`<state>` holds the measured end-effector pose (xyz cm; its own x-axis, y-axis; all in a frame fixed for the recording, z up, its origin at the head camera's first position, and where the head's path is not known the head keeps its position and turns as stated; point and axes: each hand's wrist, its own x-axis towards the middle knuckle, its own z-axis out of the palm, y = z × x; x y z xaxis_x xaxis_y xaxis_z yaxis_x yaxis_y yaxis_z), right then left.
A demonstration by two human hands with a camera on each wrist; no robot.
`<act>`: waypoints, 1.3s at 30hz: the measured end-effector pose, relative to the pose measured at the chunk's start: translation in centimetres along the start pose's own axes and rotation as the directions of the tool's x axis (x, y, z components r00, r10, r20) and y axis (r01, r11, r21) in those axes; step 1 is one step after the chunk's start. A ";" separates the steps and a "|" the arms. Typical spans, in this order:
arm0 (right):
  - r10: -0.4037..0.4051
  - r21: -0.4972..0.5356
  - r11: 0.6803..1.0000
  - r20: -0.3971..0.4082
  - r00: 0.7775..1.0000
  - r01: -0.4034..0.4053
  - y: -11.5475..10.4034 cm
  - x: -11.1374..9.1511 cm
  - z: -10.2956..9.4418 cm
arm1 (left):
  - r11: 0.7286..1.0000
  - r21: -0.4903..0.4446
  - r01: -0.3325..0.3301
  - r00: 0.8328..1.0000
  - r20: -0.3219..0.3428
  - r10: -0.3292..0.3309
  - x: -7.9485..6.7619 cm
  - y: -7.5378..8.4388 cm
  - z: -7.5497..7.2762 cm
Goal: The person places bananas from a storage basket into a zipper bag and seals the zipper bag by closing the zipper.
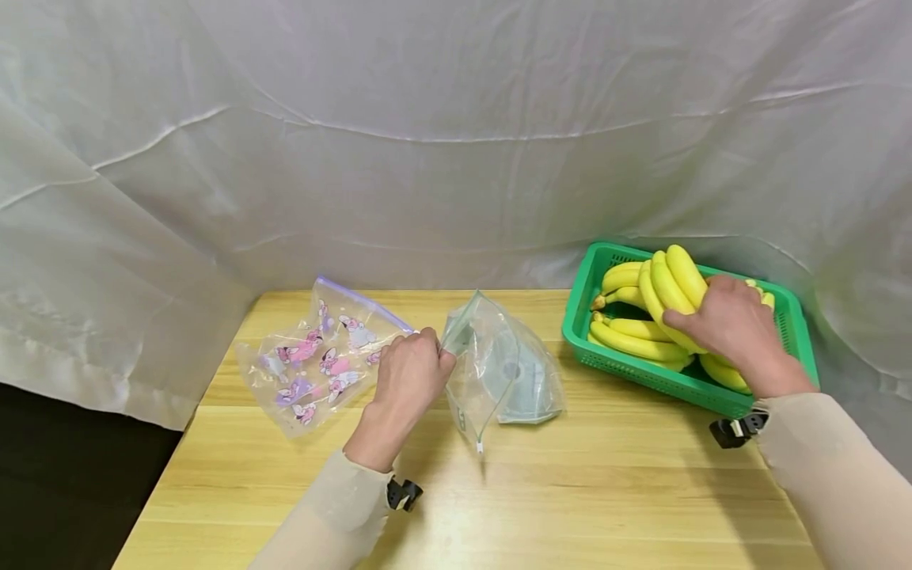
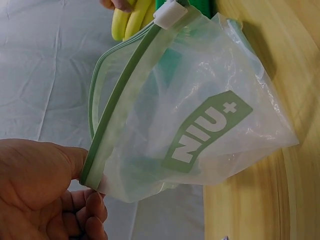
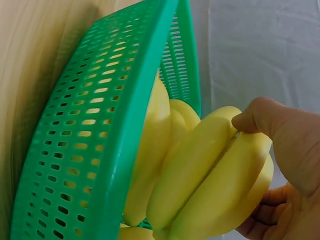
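My left hand [image 1: 411, 370] pinches the top edge of a clear zip bag [image 2: 200, 115] with a green "NIU+" label and a white slider. The bag's mouth gapes, and its body stands tilted over the wooden table. On the right, my right hand [image 1: 734, 328] grips a bunch of bananas [image 3: 215, 175], thumb on one side and fingers curled round the other. That bunch is raised at the top of a green basket [image 1: 641, 380], overlapping its rim in the right wrist view. More bananas [image 1: 630, 340] lie in the basket beneath it.
A clear bag with pink and purple cartoon prints [image 1: 313, 364] and a purple zip lies flat left of my left hand. The wooden table [image 1: 570, 491] meets a hanging grey-white sheet [image 1: 456, 142] at the back. A dark area borders the table's left side.
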<state>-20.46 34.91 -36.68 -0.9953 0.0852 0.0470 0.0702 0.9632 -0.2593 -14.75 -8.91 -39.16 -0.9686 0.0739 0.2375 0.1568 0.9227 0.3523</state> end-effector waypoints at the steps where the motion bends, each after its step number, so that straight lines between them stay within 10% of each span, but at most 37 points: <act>1: -0.001 -0.002 1.000 -0.010 1.000 0.001 -0.1 0.0 0.1 | 1.000 0.000 0.000 1.000 0.002 0.000 0.0 0.0 0.0; 17: -0.099 -0.036 0.995 -0.160 0.982 0.094 -2.6 -0.9 -0.5 | 1.000 0.001 -0.006 1.000 -0.009 0.006 0.0 0.0 -0.2; 32: -0.269 0.036 0.959 -0.198 0.943 0.281 -12.5 -6.5 -2.6 | 0.999 -0.020 -0.042 0.999 -0.034 0.042 -0.1 0.0 -0.5; 39: -0.432 0.074 0.890 -0.174 0.885 0.449 -17.0 -9.4 -2.2 | 0.998 -0.046 -0.050 0.999 -0.018 0.049 -0.1 0.2 -0.7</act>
<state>-12.19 18.30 -30.55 -0.8993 -0.2967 0.3213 -0.3898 0.8768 -0.2815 -14.53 -9.03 -38.48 -0.9561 0.1127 0.2706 0.2138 0.8996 0.3808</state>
